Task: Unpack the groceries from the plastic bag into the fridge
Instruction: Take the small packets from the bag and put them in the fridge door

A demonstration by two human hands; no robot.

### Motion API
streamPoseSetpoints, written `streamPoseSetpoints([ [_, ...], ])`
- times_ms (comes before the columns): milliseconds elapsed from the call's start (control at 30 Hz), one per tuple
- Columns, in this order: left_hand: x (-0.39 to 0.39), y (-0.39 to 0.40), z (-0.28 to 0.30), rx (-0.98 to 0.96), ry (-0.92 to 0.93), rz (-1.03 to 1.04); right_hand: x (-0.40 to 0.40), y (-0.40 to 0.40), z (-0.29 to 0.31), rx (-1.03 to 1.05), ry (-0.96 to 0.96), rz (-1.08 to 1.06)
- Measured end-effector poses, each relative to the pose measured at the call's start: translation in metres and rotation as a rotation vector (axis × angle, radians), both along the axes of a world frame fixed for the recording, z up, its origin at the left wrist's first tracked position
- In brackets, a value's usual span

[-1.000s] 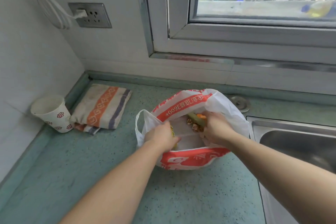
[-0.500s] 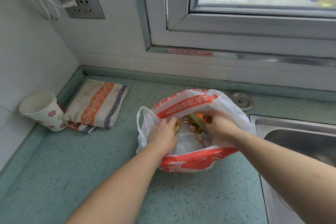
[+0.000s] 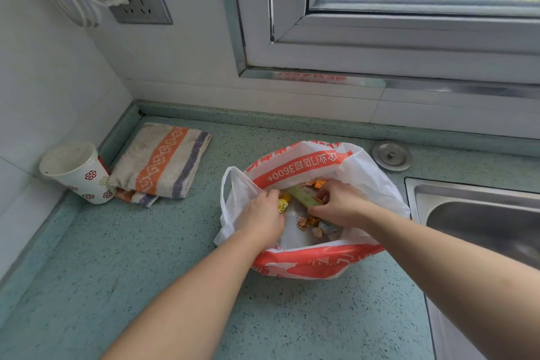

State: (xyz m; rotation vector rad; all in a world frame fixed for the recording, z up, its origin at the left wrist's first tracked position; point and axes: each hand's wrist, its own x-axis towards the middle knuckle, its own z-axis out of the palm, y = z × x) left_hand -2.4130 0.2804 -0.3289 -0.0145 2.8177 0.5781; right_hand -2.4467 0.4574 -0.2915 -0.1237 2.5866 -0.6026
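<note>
Little is done: the bag (image 3: 306, 260), mid-frame, is held open by the left hand (image 3: 263, 218); a green stick (image 3: 302, 198) is grasped by the right hand (image 3: 340, 203); the fridge is unseen.

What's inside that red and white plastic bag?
Inside the red and white plastic bag: a long green stick, small gold-wrapped sweets and a yellow packet. Both hands cover the rest.

Plastic bag (image 3: 315, 261): white, orange-red bands, white lettering
Towel (image 3: 163, 159): cream, orange patterned stripe, purple stripe
Paper cup (image 3: 79, 172): white, dark-red flower medallions
Counter (image 3: 146, 272): speckled teal
Stick in bag (image 3: 301, 197): pale green
</note>
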Motion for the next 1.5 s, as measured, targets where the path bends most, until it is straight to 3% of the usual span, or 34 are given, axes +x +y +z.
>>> streamPoseSetpoints([
  [300, 0.013, -0.007, 0.008, -0.023, 0.002, 0.018, 0.012, -0.004, 0.004, -0.046, 0.042, 0.069],
  [400, 0.019, -0.010, 0.013, -0.012, 0.007, 0.022, 0.019, -0.004, 0.003, 0.035, 0.117, 0.144],
  [533, 0.028, -0.014, 0.020, -0.006, 0.019, 0.030, 0.025, -0.007, 0.009, 0.043, 0.258, 0.091],
  [733, 0.037, -0.015, 0.047, 0.051, 0.030, 0.057, 0.038, -0.004, 0.040, -0.094, 0.156, 0.026],
  [933, 0.040, -0.015, 0.093, 0.056, 0.084, 0.066, 0.064, 0.004, 0.090, 0.065, -0.099, 0.204],
  [1033, 0.041, -0.018, 0.115, 0.093, 0.141, 0.026, 0.078, 0.004, 0.111, 0.107, -0.071, 0.223],
  [1100, 0.043, -0.020, 0.127, 0.127, 0.167, -0.014, 0.084, 0.001, 0.123, 0.044, -0.008, 0.172],
  [1233, 0.051, -0.021, 0.153, 0.265, 0.218, -0.055, 0.095, -0.007, 0.163, -0.432, 0.095, -0.134],
  [1333, 0.062, -0.024, 0.168, 0.335, 0.254, -0.099, 0.107, -0.012, 0.195, -0.645, 0.197, -0.313],
  [1500, 0.075, -0.026, 0.185, 0.353, 0.268, -0.159, 0.142, -0.004, 0.218, -0.557, 0.316, -0.413],
])
